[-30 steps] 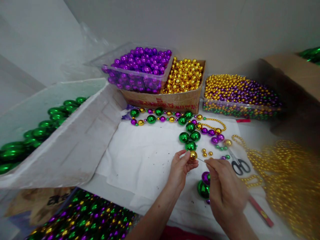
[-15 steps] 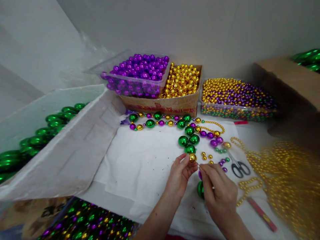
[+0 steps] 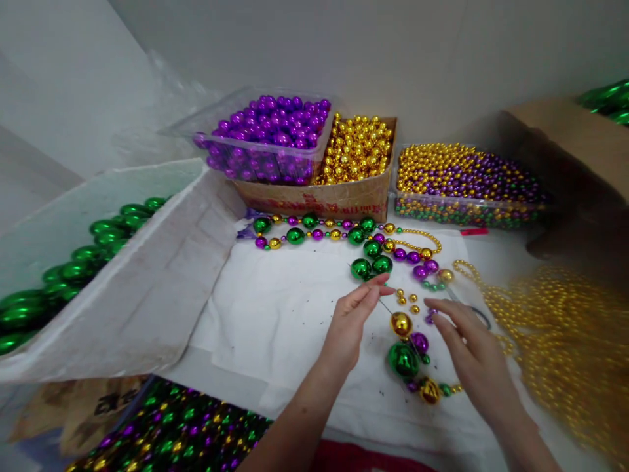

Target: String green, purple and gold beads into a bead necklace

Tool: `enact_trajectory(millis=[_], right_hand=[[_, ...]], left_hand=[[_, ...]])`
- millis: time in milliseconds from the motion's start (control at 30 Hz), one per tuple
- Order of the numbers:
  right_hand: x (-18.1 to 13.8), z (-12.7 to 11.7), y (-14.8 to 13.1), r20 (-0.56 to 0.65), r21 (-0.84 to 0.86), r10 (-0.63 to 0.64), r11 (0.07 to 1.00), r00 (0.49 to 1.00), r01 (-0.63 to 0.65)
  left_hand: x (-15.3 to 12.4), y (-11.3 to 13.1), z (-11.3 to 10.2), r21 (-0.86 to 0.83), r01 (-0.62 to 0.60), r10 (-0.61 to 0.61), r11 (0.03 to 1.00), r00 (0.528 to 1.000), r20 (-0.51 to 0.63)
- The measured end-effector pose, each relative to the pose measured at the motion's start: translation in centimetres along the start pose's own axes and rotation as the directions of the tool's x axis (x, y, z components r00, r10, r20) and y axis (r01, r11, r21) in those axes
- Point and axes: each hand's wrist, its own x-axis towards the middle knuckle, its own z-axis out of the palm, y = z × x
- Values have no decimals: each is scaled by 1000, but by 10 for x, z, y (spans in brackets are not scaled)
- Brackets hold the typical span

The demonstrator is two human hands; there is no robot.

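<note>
My left hand pinches a thin string between thumb and fingers. Threaded along it below are a large gold bead, a purple bead, a large green bead and another gold bead, all on the white cloth side. My right hand is held with thumb and fingers apart, its fingertips beside small purple beads. Several small gold beads lie loose between the hands. Loose large green beads sit just beyond my left fingers.
Behind stand a clear tub of purple beads, a cardboard box of gold beads and a tub of small mixed beads. A foam box with green beads is at left. Scissors and gold bead chains lie right.
The gold bead has left my left fingertips and now sits lower on the string beside the purple one. My right hand has let go of the string and moved right, its fingers opening.
</note>
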Motion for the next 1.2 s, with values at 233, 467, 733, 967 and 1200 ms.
enact_trajectory(millis=[233, 467, 733, 967, 1200], right_hand=[[3, 19, -2, 295, 283, 128, 935, 947, -215], [-14, -1, 7, 205, 720, 278, 607, 939, -337], [-20, -37, -1, 135, 910, 273, 347, 953, -228], [-25, -29, 42, 11, 901, 461, 380, 887, -209], [-18, -40, 56, -35, 915, 454, 373, 890, -155]], left_hand=[[-2, 11, 12, -30, -74, 75, 997, 996, 48], [-6, -15, 9, -70, 115, -87, 991, 944, 318], [-18, -26, 41, 453, -158, -127, 877, 834, 537], [22, -47, 29, 854, -406, -256, 325, 832, 493], [50, -64, 28, 729, -470, -270, 497, 715, 645]])
